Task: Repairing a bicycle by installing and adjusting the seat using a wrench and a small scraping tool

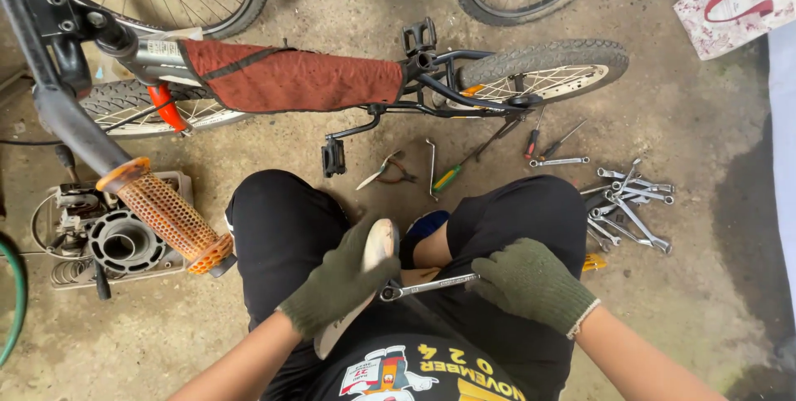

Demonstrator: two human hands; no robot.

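Low centre, over the lap: left hand (338, 283) clenched around a pale saddle-shaped part (375, 253). Right hand (531, 283) grips a wrench (427, 286), its ring end against that part. Fitting looks underway, unfinished. Loose wrenches (630, 202) lie right on the floor (696, 119); small bike (348, 77) lies above.

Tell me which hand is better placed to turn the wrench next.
Probably the right hand: it already grips the free end of the wrench, so it has the leverage. The left hand is wrapped around the pale part at the wrench's head, steadying it.
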